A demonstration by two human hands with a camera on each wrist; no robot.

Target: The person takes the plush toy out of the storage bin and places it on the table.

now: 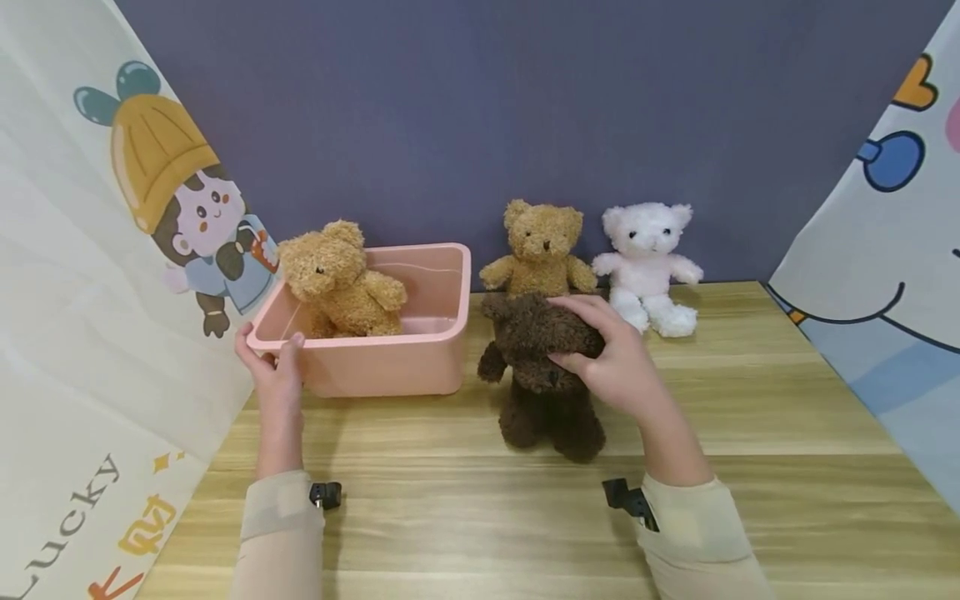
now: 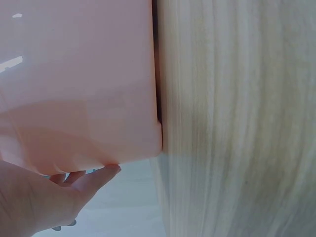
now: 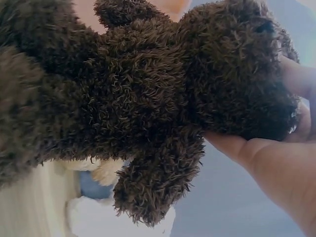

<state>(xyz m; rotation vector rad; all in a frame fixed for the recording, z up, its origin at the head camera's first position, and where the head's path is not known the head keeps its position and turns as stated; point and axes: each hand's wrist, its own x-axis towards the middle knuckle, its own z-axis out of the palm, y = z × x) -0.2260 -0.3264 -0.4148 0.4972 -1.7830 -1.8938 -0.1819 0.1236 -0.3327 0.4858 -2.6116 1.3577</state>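
Note:
A dark brown teddy bear [image 1: 536, 350] is gripped by the head in my right hand [image 1: 626, 362], its legs hanging down over the wooden table. In the right wrist view the brown bear's furry body [image 3: 138, 84] fills most of the picture, with the thumb beside its head. My left hand [image 1: 276, 371] holds the front left corner of a pink bin [image 1: 390, 367], thumb over the rim. Inside the bin a light brown teddy bear [image 1: 337, 283] leans to the left. The left wrist view shows the bin's side [image 2: 79, 74] with the left fingers against it.
Behind the brown bear, a second light brown teddy bear [image 1: 542, 246] sits by the dark back wall [image 1: 480, 108]. A white teddy bear [image 1: 651, 267] sits to its right. Printed curtains flank the wooden table [image 1: 465, 517] on both sides.

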